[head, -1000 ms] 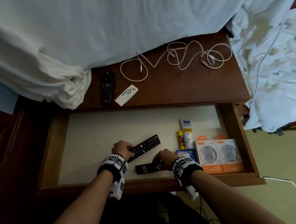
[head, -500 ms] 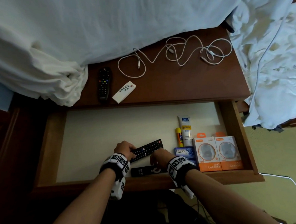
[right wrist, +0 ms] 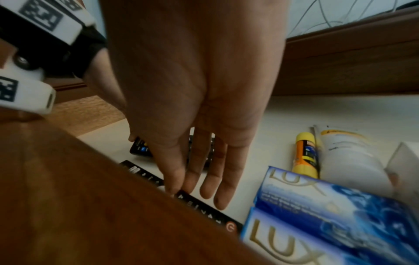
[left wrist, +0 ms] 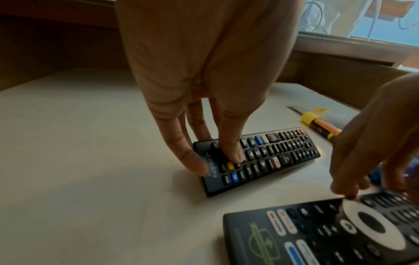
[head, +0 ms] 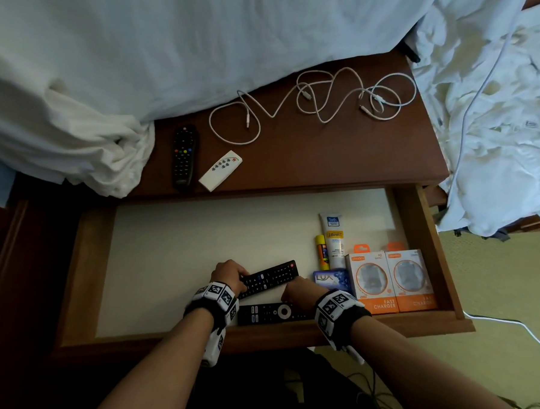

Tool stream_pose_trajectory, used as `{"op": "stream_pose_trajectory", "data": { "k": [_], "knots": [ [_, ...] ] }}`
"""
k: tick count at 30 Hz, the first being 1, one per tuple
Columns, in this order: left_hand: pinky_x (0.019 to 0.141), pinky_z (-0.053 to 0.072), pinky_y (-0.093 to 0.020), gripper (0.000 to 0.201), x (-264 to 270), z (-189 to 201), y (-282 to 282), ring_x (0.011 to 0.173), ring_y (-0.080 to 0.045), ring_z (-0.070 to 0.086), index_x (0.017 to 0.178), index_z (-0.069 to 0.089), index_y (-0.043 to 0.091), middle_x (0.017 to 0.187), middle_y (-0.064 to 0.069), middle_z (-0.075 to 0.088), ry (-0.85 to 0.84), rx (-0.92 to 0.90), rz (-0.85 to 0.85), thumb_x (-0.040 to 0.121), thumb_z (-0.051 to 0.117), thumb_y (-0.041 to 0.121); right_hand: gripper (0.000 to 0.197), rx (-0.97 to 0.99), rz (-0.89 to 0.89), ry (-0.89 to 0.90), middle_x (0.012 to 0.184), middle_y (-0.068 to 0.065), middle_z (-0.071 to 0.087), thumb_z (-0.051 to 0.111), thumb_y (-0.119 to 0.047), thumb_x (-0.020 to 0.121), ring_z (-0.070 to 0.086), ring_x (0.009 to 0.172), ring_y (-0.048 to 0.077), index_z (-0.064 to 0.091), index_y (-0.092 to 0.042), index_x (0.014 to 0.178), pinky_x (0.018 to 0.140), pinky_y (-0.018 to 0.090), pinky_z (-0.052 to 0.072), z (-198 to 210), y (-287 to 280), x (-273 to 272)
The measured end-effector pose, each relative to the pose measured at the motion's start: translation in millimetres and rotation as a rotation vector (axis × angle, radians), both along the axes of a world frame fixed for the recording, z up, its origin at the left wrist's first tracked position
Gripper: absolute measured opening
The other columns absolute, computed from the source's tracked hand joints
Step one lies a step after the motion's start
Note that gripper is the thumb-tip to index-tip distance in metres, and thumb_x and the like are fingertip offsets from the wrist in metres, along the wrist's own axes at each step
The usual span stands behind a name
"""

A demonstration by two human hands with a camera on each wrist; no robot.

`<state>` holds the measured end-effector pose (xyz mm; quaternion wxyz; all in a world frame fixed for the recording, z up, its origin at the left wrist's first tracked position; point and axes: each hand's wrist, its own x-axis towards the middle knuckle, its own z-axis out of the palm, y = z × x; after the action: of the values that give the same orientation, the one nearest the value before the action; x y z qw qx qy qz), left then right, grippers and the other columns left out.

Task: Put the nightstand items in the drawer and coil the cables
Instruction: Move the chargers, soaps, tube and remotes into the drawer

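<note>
In the open drawer (head: pixel 78 277) my left hand (head: pixel 231 275) pinches the near end of a black many-buttoned remote (head: pixel 271 276), thumb on its keys (left wrist: pixel 229 152). The remote (left wrist: pixel 272 156) lies on the drawer floor. My right hand (head: pixel 293 293) reaches down with straight fingers (right wrist: pixel 213 188) and touches the far edge of a second black remote with a white ring (head: pixel 274 313) by the front wall. On the nightstand top lie a black remote (head: pixel 185 155), a small white remote (head: pixel 220 170) and loose white cables (head: pixel 313 102).
At the drawer's right side lie a white tube (head: pixel 333 238), a glue stick (head: pixel 322 253), a blue Lux soap box (head: pixel 330 279) and two orange charger boxes (head: pixel 391 282). White bedsheets (head: pixel 191 36) hang over the nightstand's back and left. A white cable (head: pixel 519 325) runs across the floor.
Both hands stay on their remotes. The ring remote now shows more of its face as my right hand has drawn back toward its far edge. The buttoned remote has barely shifted.
</note>
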<state>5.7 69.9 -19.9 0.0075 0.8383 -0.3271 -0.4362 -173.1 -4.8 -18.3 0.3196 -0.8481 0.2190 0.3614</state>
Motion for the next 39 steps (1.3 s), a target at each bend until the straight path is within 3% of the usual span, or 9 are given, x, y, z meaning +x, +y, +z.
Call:
{"op": "stream_pose_trajectory", "data": {
  "k": [6,18,25,27,29,31,34,37,39],
  "knots": [
    [0.096,0.050,-0.027,0.039,-14,-6,-5,0.110,-0.023,0.065,0.116,0.071,0.017,0.121,-0.010,0.069,0.013,0.009,-0.123,0.081,0.072,0.002,0.029,-0.003,-0.018,-0.026,0.126,0.023,0.054,0.049,-0.010,0.097,0.054,0.118,0.036,0.065,-0.003,0.120,0.098,0.037,0.044,-1,1,-11],
    [0.088,0.052,-0.029,0.045,-32,-5,-10,0.107,-0.027,0.064,0.119,0.068,0.029,0.119,-0.008,0.068,-0.014,0.067,-0.401,0.085,0.056,0.002,0.031,0.004,-0.118,0.006,0.128,0.020,0.055,0.053,-0.010,0.093,0.056,0.117,0.036,0.062,0.002,0.121,0.099,0.040,0.047,6,4,-19],
    [0.098,0.047,-0.032,0.040,-30,5,-12,0.121,-0.025,0.054,0.126,0.062,0.011,0.135,-0.008,0.054,-0.068,0.047,-0.451,0.088,0.062,0.019,0.026,-0.046,-0.098,-0.009,0.111,0.021,0.065,0.053,-0.012,0.090,0.064,0.102,0.038,0.068,-0.006,0.110,0.085,0.044,0.055,17,-16,-3],
    [0.103,0.045,-0.034,0.047,-21,20,-17,0.125,-0.023,0.053,0.131,0.059,0.017,0.139,-0.005,0.053,-0.057,-0.015,-0.383,0.086,0.066,0.026,0.028,-0.083,-0.130,-0.099,0.116,0.015,0.065,0.053,-0.013,0.091,0.064,0.104,0.035,0.069,-0.016,0.113,0.088,0.044,0.054,30,-32,10],
    [0.100,0.048,-0.036,0.041,-7,45,-27,0.118,-0.020,0.059,0.124,0.065,0.023,0.131,0.000,0.062,-0.063,-0.116,-0.239,0.084,0.069,0.034,0.029,-0.137,-0.175,-0.200,0.119,0.008,0.065,0.053,-0.017,0.091,0.063,0.106,0.030,0.068,-0.023,0.115,0.090,0.042,0.053,49,-51,28],
    [0.086,0.053,-0.030,0.024,15,75,-39,0.097,-0.015,0.068,0.100,0.075,0.026,0.107,0.007,0.074,-0.142,-0.249,-0.107,0.081,0.070,0.040,0.029,-0.215,-0.201,-0.316,0.119,0.006,0.067,0.051,-0.018,0.091,0.063,0.106,0.029,0.069,-0.024,0.113,0.087,0.040,0.053,70,-70,51],
    [0.067,0.049,-0.025,0.022,51,115,-58,0.079,-0.019,0.069,0.078,0.075,0.022,0.080,0.003,0.075,-0.330,-0.496,0.172,0.080,0.070,0.043,0.027,-0.295,-0.265,-0.459,0.120,0.005,0.064,0.050,-0.018,0.092,0.062,0.106,0.030,0.068,-0.022,0.111,0.084,0.042,0.053,98,-93,84],
    [0.065,0.044,-0.028,0.018,90,125,-78,0.082,-0.028,0.067,0.077,0.070,0.018,0.083,-0.006,0.073,-0.481,-0.637,0.377,0.082,0.069,0.035,0.029,-0.406,-0.260,-0.567,0.118,0.005,0.059,0.049,-0.014,0.091,0.057,0.107,0.031,0.064,-0.019,0.115,0.077,0.044,0.053,113,-108,120],
    [0.076,0.048,-0.035,0.019,112,118,-90,0.094,-0.032,0.063,0.086,0.065,0.015,0.095,-0.010,0.069,-0.509,-0.665,0.416,0.081,0.070,0.033,0.036,-0.458,-0.227,-0.598,0.126,0.003,0.056,0.049,-0.010,0.090,0.050,0.114,0.031,0.059,-0.018,0.123,0.078,0.043,0.050,118,-114,144]
  ]
}}
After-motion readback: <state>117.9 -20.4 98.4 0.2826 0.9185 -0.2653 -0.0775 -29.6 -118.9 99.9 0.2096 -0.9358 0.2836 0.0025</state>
